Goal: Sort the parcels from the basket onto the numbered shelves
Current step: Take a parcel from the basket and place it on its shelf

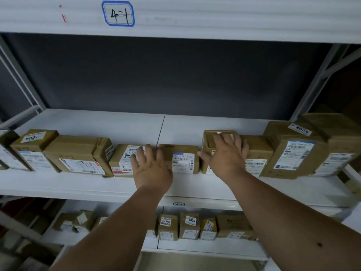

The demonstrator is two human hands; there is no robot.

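Note:
A row of brown cardboard parcels stands along the front of a white shelf point(82, 184). My left hand point(150, 169) lies flat with spread fingers over the front of a low parcel point(122, 161) marked 4-2, next to a small parcel point(182, 160) with a white label. My right hand point(224, 153) presses with spread fingers on a taller parcel point(210, 140), thumb at its left face. Neither hand is closed around a parcel. The shelf edge above carries a blue-framed tag 4-1 point(118, 14). No basket shows.
Left of my hands stand a wide parcel point(77, 153) and one labelled 9007 point(33, 145). At the right is a big parcel point(293, 151) labelled 8005. A lower shelf point(195, 245) holds several small parcels. Grey uprights point(316, 79) frame the dark back wall.

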